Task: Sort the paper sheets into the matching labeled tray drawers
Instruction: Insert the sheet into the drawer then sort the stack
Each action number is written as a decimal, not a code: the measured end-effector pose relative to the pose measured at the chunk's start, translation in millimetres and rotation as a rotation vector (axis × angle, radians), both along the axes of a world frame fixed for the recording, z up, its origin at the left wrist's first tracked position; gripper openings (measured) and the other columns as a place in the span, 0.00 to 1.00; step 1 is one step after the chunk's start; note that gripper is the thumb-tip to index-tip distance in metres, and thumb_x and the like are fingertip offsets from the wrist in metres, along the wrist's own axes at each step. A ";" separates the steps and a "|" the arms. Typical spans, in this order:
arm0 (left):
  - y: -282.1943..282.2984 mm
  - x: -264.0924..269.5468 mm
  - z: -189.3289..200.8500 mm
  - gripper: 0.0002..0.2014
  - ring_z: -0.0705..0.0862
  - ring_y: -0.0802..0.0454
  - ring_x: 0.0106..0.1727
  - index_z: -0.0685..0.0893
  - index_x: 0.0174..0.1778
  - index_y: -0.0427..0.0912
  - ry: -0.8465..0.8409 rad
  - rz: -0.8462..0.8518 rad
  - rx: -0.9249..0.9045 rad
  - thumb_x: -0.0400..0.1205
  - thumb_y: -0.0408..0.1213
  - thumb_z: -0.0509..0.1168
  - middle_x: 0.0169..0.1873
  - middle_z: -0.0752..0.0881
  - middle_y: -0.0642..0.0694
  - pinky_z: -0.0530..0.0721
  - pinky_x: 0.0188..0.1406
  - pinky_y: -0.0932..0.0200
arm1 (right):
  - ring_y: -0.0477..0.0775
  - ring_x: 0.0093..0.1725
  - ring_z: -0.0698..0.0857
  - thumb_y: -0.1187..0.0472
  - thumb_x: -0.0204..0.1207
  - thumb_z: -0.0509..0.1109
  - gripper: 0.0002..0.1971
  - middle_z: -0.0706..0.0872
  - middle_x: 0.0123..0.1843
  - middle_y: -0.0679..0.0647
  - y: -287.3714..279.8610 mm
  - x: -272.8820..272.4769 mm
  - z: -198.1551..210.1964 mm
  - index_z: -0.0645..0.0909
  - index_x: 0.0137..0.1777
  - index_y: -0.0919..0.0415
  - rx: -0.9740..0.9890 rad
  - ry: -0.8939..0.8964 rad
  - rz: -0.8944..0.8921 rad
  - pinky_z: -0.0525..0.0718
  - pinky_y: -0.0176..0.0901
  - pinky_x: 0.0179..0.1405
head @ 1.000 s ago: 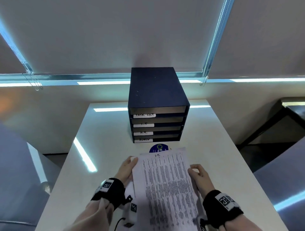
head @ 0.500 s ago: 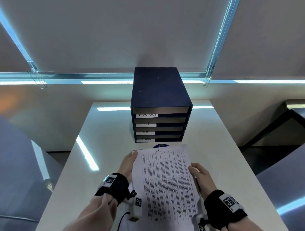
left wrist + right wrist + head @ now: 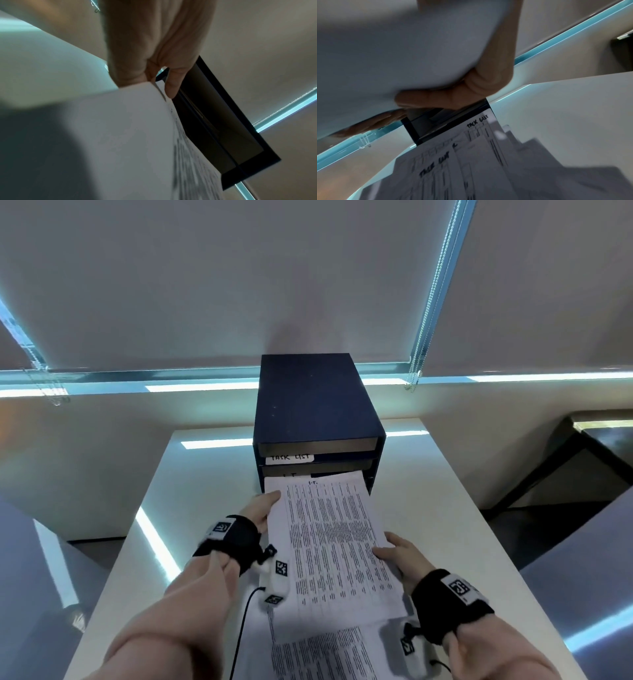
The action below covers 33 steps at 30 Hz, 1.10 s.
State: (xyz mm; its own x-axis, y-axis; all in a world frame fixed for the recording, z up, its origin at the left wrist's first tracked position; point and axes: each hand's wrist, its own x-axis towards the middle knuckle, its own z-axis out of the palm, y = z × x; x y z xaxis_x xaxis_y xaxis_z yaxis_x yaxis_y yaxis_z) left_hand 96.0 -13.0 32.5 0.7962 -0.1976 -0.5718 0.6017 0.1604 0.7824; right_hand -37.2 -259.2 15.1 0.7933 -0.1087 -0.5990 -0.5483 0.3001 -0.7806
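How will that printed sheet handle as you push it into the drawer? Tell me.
Probably floppy: the sheet needs the left hand and right hand on opposite edges. Likely very light. Its leading edge may buckle against the drawer unit.

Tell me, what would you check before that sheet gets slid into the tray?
1. Sheet heading reads I.T.: ok.
2. Leading edge at the second slot, under the TASK LIST label: ok.
3. Left hand grips the sheet's left edge: ok.
4. Right hand grips the right edge: ok.
5. Room left inside the slot: cannot tell.
6. Sheet lined up straight with the tray unit: not ok, slightly skewed.
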 end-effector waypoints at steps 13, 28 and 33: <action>0.9 -49.9 -47.7 0.17 0.87 0.43 0.29 0.80 0.60 0.30 -0.119 0.008 0.051 0.88 0.40 0.55 0.41 0.89 0.28 0.88 0.38 0.46 | 0.59 0.49 0.86 0.66 0.78 0.69 0.17 0.88 0.53 0.60 -2.8 126.7 30.1 0.76 0.66 0.65 -0.174 -0.058 0.132 0.85 0.51 0.51; -34.5 55.1 -4.2 0.18 0.71 0.31 0.73 0.65 0.70 0.29 -0.009 0.427 -0.415 0.84 0.16 0.48 0.61 0.73 0.27 0.75 0.70 0.41 | 0.57 0.43 0.80 0.82 0.79 0.53 0.14 0.79 0.44 0.62 26.5 189.1 0.9 0.74 0.39 0.69 0.348 -0.085 -0.338 0.84 0.50 0.60; -24.1 22.4 -17.9 0.09 0.85 0.43 0.41 0.80 0.57 0.35 -0.244 0.061 0.155 0.84 0.35 0.63 0.42 0.87 0.35 0.86 0.45 0.45 | 0.60 0.48 0.87 0.78 0.82 0.54 0.10 0.84 0.48 0.65 17.9 160.2 -3.6 0.76 0.47 0.69 0.413 -0.161 -0.298 0.90 0.51 0.50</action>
State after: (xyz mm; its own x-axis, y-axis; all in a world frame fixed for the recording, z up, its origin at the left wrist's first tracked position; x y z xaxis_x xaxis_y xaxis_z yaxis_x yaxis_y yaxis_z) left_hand 118.4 -37.1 14.6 0.9216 -0.0707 -0.3815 0.3857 0.0581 0.9208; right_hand 123.0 -241.3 11.4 0.8495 -0.1238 -0.5129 -0.2757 0.7248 -0.6314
